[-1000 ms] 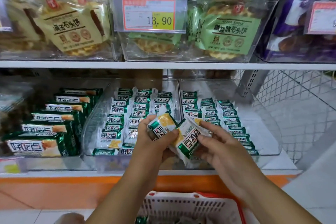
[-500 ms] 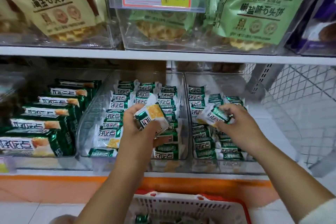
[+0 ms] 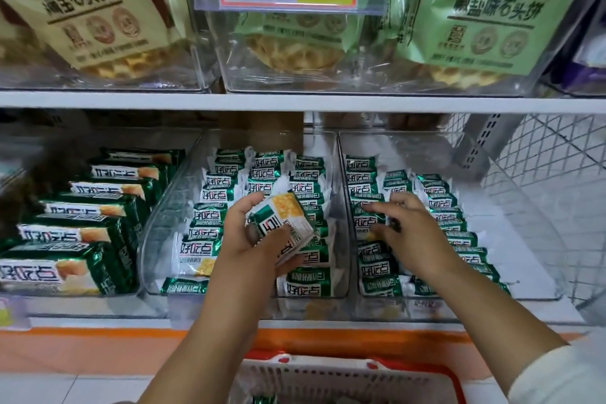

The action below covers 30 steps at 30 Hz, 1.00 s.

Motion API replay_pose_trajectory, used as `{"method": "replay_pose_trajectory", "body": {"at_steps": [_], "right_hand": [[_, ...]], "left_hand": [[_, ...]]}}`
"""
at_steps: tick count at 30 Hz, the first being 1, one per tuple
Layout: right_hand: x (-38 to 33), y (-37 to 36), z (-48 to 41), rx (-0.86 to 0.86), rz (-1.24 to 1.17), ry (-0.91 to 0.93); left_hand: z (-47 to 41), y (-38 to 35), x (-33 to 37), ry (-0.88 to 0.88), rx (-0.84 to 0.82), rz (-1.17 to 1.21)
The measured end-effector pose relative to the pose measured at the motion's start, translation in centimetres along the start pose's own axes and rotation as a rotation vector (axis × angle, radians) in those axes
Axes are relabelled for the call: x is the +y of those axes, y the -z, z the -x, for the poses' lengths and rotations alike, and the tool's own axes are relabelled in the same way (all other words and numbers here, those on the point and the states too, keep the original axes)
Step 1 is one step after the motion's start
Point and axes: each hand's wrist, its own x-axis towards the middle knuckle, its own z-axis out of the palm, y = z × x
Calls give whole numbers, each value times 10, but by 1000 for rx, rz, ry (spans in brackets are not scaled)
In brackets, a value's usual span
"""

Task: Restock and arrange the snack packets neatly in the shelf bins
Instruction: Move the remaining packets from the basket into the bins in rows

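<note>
Over middle bin [image 3: 165, 220], held packets [image 3: 283, 223] tilted diagonally

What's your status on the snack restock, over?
Left hand grips held packets over middle bin. Right hand flat on packet rows in right bin. Nothing blocking.

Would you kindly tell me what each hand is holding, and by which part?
The left hand grips a few packets by their left end. The right hand holds nothing; its straight fingers press on rows in the right bin.
</note>
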Motion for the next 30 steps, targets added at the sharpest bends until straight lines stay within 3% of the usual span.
{"method": "replay_pose_trajectory", "body": {"at_steps": [4,9,11,14,22,26,30], "right_hand": [[0,3,4,-45,5,-27],[-23,27,21,68,-12,-23],[-44,38,40,54,-158,-3],[-70,41,72,-107,-389,-25],[-73,46,105,-220,-572,-68],[-54,64,92,-22,-669,-214],[-23,68,65,141,-515,-373]], "left_hand": [[2,2,-4,5,-2,-20],[2,7,-5,-1,-79,-82],[5,5,-4,12,-180,-40],[15,-3,-3,11,-265,-30],[38,-13,-15,-133,-412,-434],[32,-12,-20,-228,-290,-557],[23,-15,-30,-306,-246,-819]]}}
